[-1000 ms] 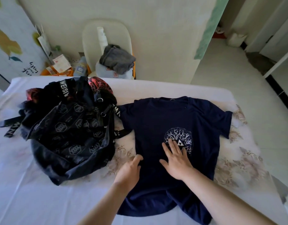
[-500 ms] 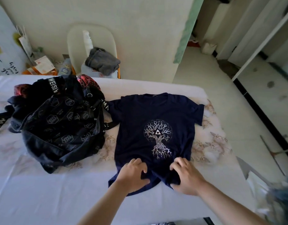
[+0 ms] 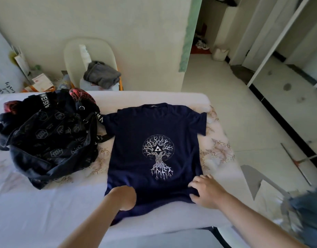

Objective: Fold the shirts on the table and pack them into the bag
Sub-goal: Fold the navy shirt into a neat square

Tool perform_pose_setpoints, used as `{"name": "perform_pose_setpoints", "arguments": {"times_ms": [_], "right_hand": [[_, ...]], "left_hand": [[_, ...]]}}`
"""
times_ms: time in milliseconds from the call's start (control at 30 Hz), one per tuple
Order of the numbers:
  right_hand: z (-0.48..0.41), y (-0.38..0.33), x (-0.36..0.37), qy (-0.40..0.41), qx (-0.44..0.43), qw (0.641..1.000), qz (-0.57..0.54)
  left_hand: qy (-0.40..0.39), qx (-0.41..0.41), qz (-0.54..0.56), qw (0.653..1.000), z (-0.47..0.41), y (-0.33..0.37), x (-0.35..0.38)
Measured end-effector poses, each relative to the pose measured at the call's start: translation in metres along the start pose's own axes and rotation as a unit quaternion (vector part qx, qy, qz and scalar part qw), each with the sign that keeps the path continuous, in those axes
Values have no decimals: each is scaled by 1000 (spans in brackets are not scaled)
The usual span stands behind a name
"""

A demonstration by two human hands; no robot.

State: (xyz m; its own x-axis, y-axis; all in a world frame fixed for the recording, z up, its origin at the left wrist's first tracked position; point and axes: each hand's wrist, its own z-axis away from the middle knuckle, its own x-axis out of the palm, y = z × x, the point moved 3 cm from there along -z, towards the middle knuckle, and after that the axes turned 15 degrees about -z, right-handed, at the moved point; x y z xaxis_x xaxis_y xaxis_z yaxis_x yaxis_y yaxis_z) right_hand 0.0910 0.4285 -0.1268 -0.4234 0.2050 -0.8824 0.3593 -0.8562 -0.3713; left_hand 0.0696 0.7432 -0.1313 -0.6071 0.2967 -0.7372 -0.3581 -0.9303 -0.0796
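matt cloth shirt (image 3: 154,133), glossy fabric bag (image 3: 46,138)

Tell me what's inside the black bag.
At the top of the bag, red patterned cloth shows, with another red patch at its far-left corner. Anything deeper is covered by the bag's black fabric, so the rest of its contents cannot be told.

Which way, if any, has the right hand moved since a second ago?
Yes. The right hand slid toward the person, off the tree print to the lower hem of the navy shirt.
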Motion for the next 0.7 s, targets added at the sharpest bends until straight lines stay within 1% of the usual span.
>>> {"name": "perform_pose_setpoints", "arguments": {"times_ms": [33, 67, 100, 133, 200, 233, 267, 300, 367, 433, 500, 600, 700], "right_hand": [[8, 4, 1, 1, -3, 1000, -14], [15, 7, 1, 26, -15, 999, -27], [21, 7, 2, 53, -28, 998, -36], [25, 8, 5, 64, -34, 996, -44], [31, 9, 15, 41, -52, 996, -52], [32, 11, 21, 27, -63, 997, -42], [32, 14, 27, 22, -76, 996, -31], [30, 16, 30, 33, -89, 995, -28], [25, 17, 26, 56, -98, 992, -57], [19, 11, 11, 66, -56, 988, -126], [11, 8, -7, 54, 30, 974, -217], [-4, 4, -36, 43, 57, 959, -275], [-28, 6, -66, 37, 82, 942, -324]], "left_hand": [[2, -12, -25, 1000, 3, 9, -4], [37, -21, -15, 999, 5, 18, -8], [83, -21, 26, 996, 7, 27, -11], [113, -5, 68, 991, 7, 37, -10], [119, 45, 77, 989, 7, 63, -5], [114, 59, 49, 991, 8, 73, 2], [115, 57, 19, 992, 6, 80, 10], [128, 43, 14, 991, 3, 82, 18], [167, 14, 64, 984, 3, 80, 28], [195, -4, 109, 975, 5, 74, 31], [198, -28, 131, 971, 6, 65, 30], [165, -74, 164, 970, 7, 46, 8], [129, -62, 194, 971, 1, 22, -41]]}}
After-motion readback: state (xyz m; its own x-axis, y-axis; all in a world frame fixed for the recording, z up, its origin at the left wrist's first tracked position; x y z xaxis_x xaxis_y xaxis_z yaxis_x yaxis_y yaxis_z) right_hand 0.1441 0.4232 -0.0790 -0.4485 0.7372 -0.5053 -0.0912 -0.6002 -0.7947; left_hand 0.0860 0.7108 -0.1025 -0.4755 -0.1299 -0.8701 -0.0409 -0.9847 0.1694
